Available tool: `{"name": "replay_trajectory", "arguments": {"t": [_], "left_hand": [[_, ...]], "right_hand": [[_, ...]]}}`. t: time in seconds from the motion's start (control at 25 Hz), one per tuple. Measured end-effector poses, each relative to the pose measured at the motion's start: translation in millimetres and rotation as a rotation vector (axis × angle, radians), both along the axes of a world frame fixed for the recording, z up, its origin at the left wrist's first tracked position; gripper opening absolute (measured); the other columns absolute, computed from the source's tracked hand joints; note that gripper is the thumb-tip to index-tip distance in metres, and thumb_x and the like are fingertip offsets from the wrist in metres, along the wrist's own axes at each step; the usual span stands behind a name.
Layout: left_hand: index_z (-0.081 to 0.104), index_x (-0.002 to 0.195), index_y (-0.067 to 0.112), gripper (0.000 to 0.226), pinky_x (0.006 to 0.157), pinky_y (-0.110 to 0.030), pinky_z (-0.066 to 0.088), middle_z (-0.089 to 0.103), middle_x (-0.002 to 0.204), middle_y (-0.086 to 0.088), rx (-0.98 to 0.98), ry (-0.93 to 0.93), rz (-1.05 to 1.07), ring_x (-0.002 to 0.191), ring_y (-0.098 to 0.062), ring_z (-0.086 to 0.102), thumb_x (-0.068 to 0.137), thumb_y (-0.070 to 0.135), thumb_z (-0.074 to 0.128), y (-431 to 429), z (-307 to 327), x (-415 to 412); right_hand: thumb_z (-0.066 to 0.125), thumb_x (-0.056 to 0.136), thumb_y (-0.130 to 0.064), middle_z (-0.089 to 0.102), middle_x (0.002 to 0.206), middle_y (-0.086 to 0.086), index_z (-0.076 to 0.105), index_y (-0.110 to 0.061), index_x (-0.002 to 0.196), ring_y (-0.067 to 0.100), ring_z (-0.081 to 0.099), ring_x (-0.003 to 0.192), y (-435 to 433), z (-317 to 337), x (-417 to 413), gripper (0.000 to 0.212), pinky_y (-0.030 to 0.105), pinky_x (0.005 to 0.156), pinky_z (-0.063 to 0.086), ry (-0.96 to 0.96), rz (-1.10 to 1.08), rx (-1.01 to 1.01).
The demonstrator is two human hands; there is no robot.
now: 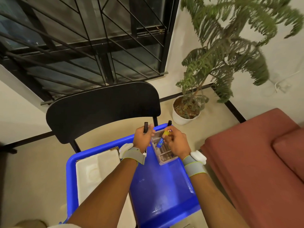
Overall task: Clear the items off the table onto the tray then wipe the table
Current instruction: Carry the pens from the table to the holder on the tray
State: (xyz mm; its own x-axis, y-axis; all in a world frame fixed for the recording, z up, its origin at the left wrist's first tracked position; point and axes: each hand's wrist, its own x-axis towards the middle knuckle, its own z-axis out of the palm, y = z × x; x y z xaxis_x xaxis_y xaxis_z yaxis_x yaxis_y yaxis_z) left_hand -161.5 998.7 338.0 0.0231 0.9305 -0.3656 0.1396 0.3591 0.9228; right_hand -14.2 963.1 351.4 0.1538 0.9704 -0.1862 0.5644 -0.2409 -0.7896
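A blue plastic tray (158, 186) lies in front of me. In its left half rests a white moulded insert (95, 171); at its far right stands a grey compartment box (164, 153). My left hand (142, 137) is closed around a black pen (145, 126), whose cap points up and whose other end shows below my wrist. My right hand (176, 140) holds a small blue stick with a yellow cap (162, 139) over the grey box, and a black marker (169, 122) sticks up behind its fingers. Both wrists wear grey bands.
A black chair (102, 111) stands just beyond the tray. A potted plant in a white pot (185, 112) is at the back right. A red cushioned seat (256, 170) runs along the right. A barred window fills the far wall.
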Motion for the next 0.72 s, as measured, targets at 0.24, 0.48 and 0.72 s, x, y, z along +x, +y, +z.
{"name": "replay_trajectory", "arguments": {"t": [0.24,0.48,0.72], "left_hand": [[0.064,0.098,0.01,0.029,0.069,-0.021,0.054,0.068,0.083,-0.008,0.024,-0.078,0.128,0.077,-0.017,0.064,0.098,0.035,0.048,10,5,16],[0.066,0.101,0.013,0.03,0.082,-0.031,0.056,0.071,0.087,-0.004,0.056,-0.044,0.135,0.085,-0.019,0.068,0.098,0.037,0.047,17,-2,25],[0.064,0.109,0.018,0.028,0.09,-0.022,0.05,0.068,0.105,0.002,0.004,-0.139,-0.059,0.102,-0.012,0.063,0.099,0.036,0.045,18,13,32]], "right_hand": [[0.046,0.095,-0.009,0.063,0.094,0.011,0.051,-0.013,0.115,0.027,0.06,0.078,-10,-24,-16,0.021,0.033,0.07,0.05,-0.205,0.099,-0.111],[0.065,0.088,-0.02,0.063,0.107,0.011,0.058,-0.013,0.115,0.029,0.06,0.096,-8,-24,-20,0.029,0.034,0.081,0.051,-0.288,0.126,-0.179],[0.062,0.089,-0.013,0.064,0.086,0.004,0.058,-0.015,0.12,0.015,0.058,0.072,11,8,-25,0.032,0.018,0.067,0.044,-0.091,0.11,0.033]]}}
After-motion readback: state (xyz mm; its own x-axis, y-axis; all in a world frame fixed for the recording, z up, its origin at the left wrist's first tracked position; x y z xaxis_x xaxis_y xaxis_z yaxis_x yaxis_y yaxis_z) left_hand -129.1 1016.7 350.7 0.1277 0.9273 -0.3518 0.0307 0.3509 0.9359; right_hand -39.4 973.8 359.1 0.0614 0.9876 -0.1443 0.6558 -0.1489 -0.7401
